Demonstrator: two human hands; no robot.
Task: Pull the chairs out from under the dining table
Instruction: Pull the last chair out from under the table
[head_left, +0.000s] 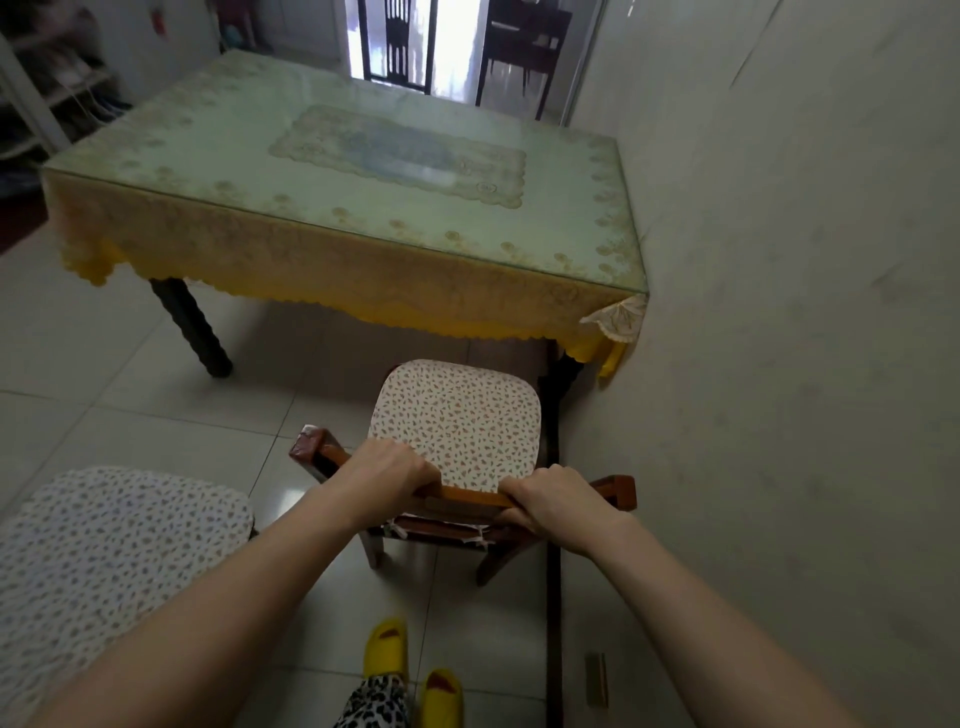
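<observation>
A wooden chair (621, 491) with a floral seat cushion (457, 421) stands on the tiled floor in front of the dining table (332, 265), whose yellow lace cloth lies under a glass top. The seat's far edge lies just below the hanging cloth; most of the seat is out in the open. My left hand (387, 475) grips the left part of the chair's top rail. On the right part of that rail, my right hand (553, 501) is closed. A second chair's cushion (109, 551) shows at the lower left, away from the table.
A white wall (779, 312) runs close along the right side of the table and chair. A dark baseboard strip (553, 623) lies on the floor by the wall. My yellow slippers (410, 670) stand behind the chair. Shelves (47, 98) sit at the far left; a doorway (415, 47) opens beyond the table.
</observation>
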